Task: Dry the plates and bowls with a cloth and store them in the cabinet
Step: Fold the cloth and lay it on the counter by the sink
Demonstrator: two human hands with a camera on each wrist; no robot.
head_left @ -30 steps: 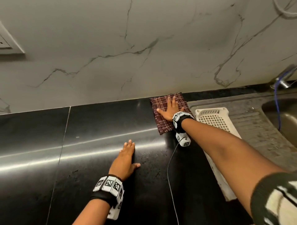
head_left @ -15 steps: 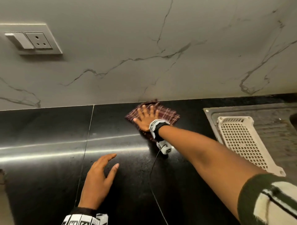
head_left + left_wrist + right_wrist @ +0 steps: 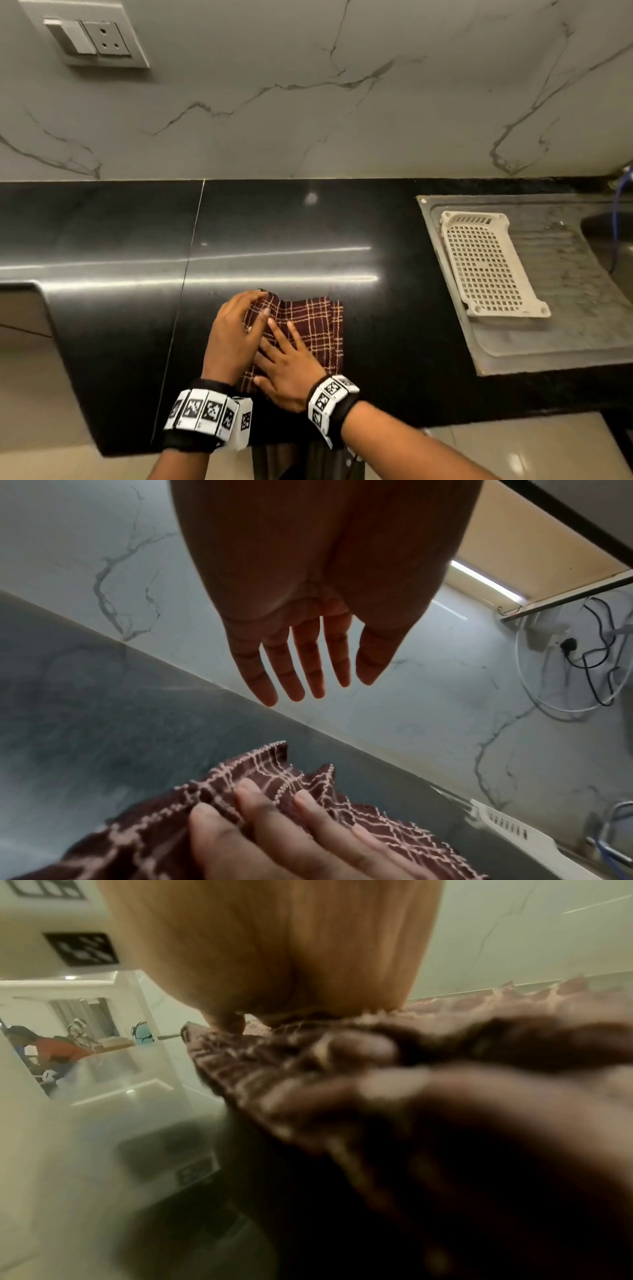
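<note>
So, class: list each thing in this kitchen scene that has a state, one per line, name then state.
checked cloth: rumpled, lying on the black counter, near its front edge.
left hand: fingers straight, resting on the cloth's left part.
right hand: fingers spread flat, pressing the cloth.
plastic drainer tray: lying on the sink's draining board, nothing on it.

Perforated tray [image 3: 488, 265] on drainboard [image 3: 582, 308] — wall socket [image 3: 99, 39] upper left

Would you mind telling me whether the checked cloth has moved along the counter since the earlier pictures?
Yes. The checked cloth has come away from the marble wall to the counter's front edge, now under both hands.
</note>
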